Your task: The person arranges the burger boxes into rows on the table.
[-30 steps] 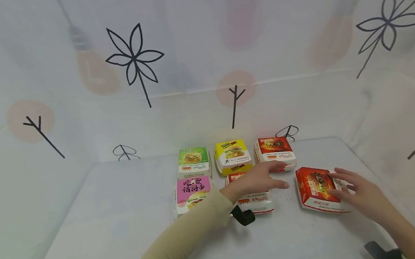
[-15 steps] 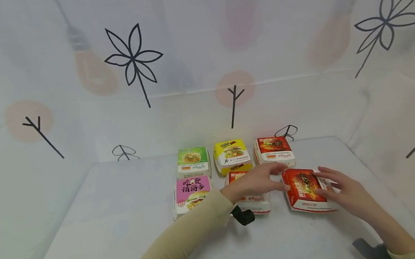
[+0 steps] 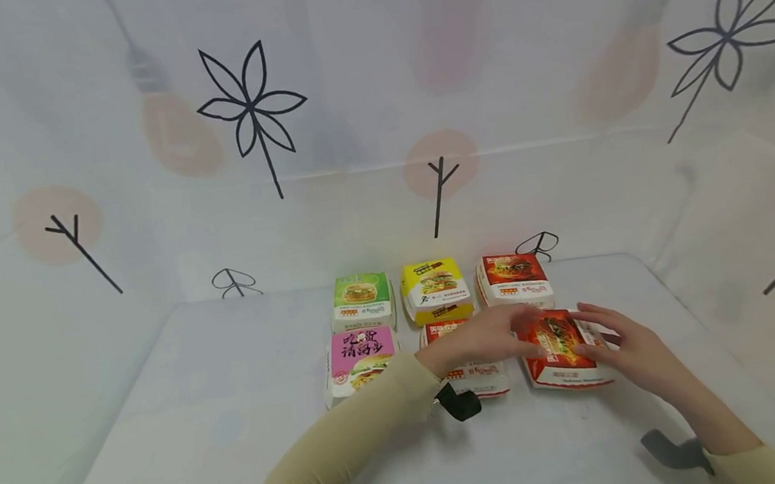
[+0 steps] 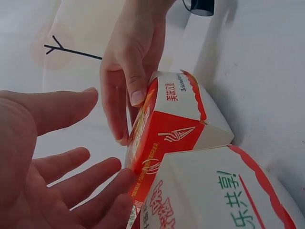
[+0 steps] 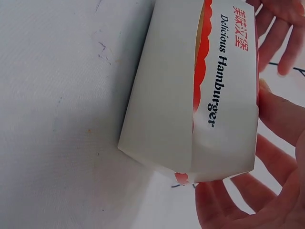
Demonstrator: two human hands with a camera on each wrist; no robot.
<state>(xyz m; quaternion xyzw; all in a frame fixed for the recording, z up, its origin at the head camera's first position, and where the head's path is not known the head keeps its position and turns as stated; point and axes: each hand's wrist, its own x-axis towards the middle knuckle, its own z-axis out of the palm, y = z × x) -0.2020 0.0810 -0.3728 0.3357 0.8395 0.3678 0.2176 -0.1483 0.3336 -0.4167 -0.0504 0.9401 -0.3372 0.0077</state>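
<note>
A red-and-white hamburger box point(image 3: 563, 349) sits at the right end of the front row on the table. My right hand point(image 3: 636, 355) holds it by its right end, the thumb at the top edge in the right wrist view, fingers at the end and far side. My left hand point(image 3: 486, 337) reaches over another red-and-white hamburger box point(image 3: 476, 380), partly hiding it. In the left wrist view the left fingers point(image 4: 90, 186) are spread beside the held box; whether they touch it is unclear. The two boxes stand side by side, very close together.
Behind them stand a green box point(image 3: 363, 302), a yellow box point(image 3: 436, 291) and a third red box point(image 3: 515, 281). A purple box point(image 3: 363, 355) stands at the front row's left, partly behind the left sleeve point(image 3: 355, 429). A patterned cloth point(image 3: 358, 221) hangs behind the white table point(image 3: 233, 378).
My right hand has moved the red hamburger box leftward along the table, up beside the front-row red box, and turned it slightly. The left hand has stayed almost in place.
</note>
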